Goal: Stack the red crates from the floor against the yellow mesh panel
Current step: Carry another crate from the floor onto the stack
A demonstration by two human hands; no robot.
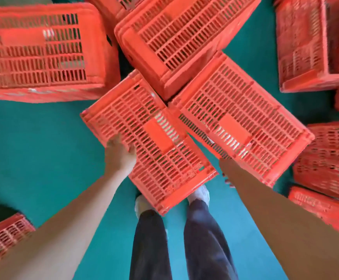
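Several red slatted crates lie upside down on a green floor (43,148). The one in the middle (150,142) sits tilted right in front of my feet. My left hand (120,152) grips its left edge, fingers curled over the rim. My right arm reaches to the gap between this crate and the neighbouring crate (239,122) on its right. Only the wrist end of my right hand (225,165) shows; its fingers are hidden under the crates' edges. No yellow mesh panel is in view.
More red crates ring the spot: a large one at the upper left (35,53), one at top centre (180,33), several along the right side (330,158) and one at the lower left (2,237). My white shoes (142,203) stand just under the middle crate's near corner.
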